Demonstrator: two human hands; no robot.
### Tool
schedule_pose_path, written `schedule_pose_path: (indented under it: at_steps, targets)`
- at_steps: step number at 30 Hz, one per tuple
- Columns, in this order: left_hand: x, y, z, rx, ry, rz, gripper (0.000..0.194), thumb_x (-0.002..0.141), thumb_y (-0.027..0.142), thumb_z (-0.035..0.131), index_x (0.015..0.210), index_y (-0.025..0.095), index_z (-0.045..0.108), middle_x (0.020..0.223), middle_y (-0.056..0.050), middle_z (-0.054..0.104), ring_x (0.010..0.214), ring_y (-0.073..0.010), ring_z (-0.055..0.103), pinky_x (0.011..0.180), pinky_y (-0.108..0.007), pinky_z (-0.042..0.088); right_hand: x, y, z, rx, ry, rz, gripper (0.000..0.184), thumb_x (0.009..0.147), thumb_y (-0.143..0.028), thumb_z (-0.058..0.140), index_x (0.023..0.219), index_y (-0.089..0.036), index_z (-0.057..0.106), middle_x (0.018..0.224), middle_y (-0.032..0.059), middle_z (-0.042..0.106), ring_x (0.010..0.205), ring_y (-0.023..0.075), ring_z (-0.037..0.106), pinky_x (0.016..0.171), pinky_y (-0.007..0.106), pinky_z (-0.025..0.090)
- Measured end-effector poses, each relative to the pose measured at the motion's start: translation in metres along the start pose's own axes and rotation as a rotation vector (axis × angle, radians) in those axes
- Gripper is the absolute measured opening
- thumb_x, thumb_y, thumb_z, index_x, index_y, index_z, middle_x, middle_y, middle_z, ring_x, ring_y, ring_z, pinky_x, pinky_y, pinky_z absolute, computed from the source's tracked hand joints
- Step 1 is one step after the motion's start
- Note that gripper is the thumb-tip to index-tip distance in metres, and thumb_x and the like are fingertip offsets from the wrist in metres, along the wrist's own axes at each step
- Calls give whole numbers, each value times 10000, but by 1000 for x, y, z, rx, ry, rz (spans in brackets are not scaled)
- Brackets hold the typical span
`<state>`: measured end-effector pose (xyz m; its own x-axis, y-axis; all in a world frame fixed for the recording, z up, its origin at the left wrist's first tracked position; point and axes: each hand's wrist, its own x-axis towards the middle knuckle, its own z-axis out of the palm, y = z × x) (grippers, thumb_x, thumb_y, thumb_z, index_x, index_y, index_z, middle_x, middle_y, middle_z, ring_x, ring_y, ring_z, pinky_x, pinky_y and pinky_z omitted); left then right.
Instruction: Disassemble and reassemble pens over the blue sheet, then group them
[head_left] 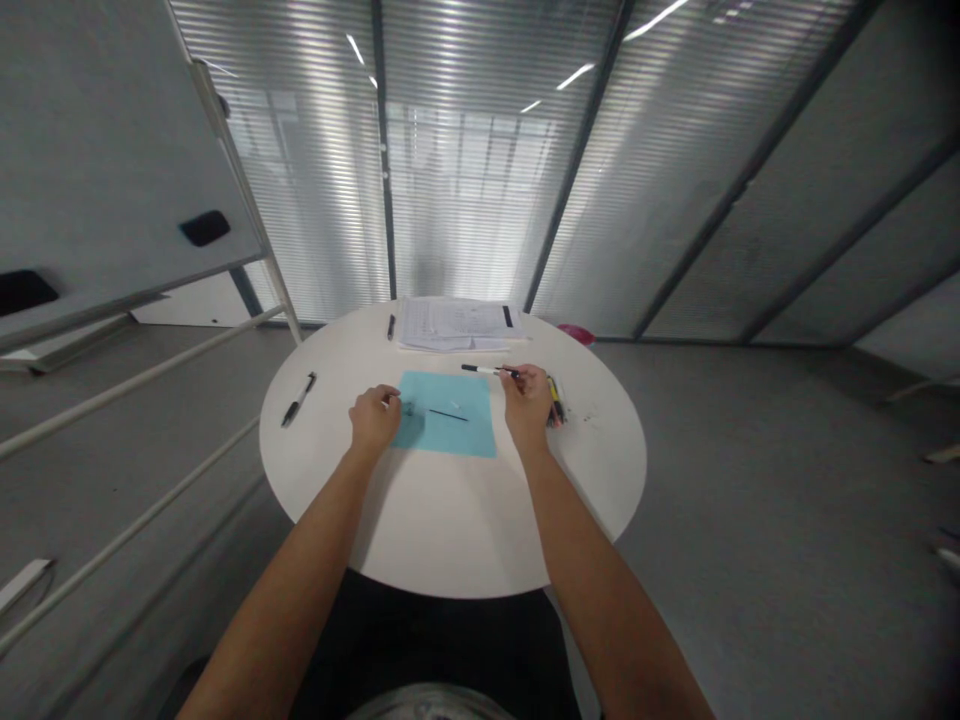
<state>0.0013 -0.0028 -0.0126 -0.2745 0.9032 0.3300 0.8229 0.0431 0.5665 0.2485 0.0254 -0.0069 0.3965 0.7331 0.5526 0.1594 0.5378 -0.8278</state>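
My right hand [527,398] is closed around one end of a black-and-white pen [484,370], which points left above the upper right of a light blue sheet [442,440]. Beside the sheet's left edge is my left hand [375,415], its fingers curled together; anything between them is too small to make out. On the sheet lies a thin dark stick [448,415], like a pen refill, with a tiny whitish piece [455,404] near it. Dark specks or marks show close to my left fingertips.
A stack of printed papers [450,325] lies at the round white table's [450,530] far side, a dark pen [391,327] beside it. Another pen [298,400] rests at left. Yellow and dark items [556,400] sit behind my right hand. A whiteboard stand [150,385] rises at left.
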Motion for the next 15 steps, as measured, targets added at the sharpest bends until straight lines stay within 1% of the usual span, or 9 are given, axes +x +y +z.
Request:
schedule_pose_path:
  at_steps: [2, 4, 6, 9, 12, 15]
  targets:
    - [1, -2, -3, 79, -1, -58, 290, 813, 281, 427, 970, 243, 667, 974, -56, 672, 937, -232, 587, 800, -351, 423, 0, 6, -2, -81, -41, 21, 262, 760, -351, 640, 932, -197, 517, 911, 45, 666, 781, 150, 625, 749, 303, 490]
    - [3, -5, -5, 150, -30, -106, 300, 808, 295, 439, 1002, 251, 664, 1005, -76, 663, 962, -263, 578, 805, -390, 421, -2, 12, -4, -191, -119, 36, 222, 754, -314, 628, 913, -199, 523, 909, 37, 663, 781, 149, 619, 761, 303, 477]
    - [3, -8, -5, 203, -77, -112, 316, 804, 310, 450, 1036, 259, 659, 1041, -94, 651, 989, -288, 566, 816, -425, 417, -4, 17, -4, -322, -194, 35, 158, 755, -267, 601, 879, -200, 529, 898, 29, 661, 786, 151, 609, 769, 300, 464]
    - [2, -8, -5, 255, -123, -76, 329, 806, 318, 455, 1058, 270, 661, 1081, -112, 632, 1028, -316, 543, 841, -462, 402, -8, 20, -5, -502, -309, -3, 44, 758, -179, 531, 797, -198, 535, 875, 25, 651, 797, 152, 586, 769, 285, 446]
    - [-1, -6, -6, 282, -150, -56, 336, 797, 297, 466, 1063, 271, 669, 1101, -125, 616, 1047, -330, 526, 853, -477, 392, -12, 22, -7, -646, -421, -74, 124, 720, -92, 485, 756, -189, 553, 826, 29, 621, 802, 156, 561, 767, 270, 429]
    - [-1, -5, -6, 284, -160, -48, 344, 792, 285, 471, 1074, 271, 668, 1110, -130, 608, 1056, -334, 517, 861, -483, 386, -14, 22, -9, -751, -523, -134, 181, 701, -66, 497, 807, -178, 592, 860, 42, 604, 804, 153, 549, 781, 263, 412]
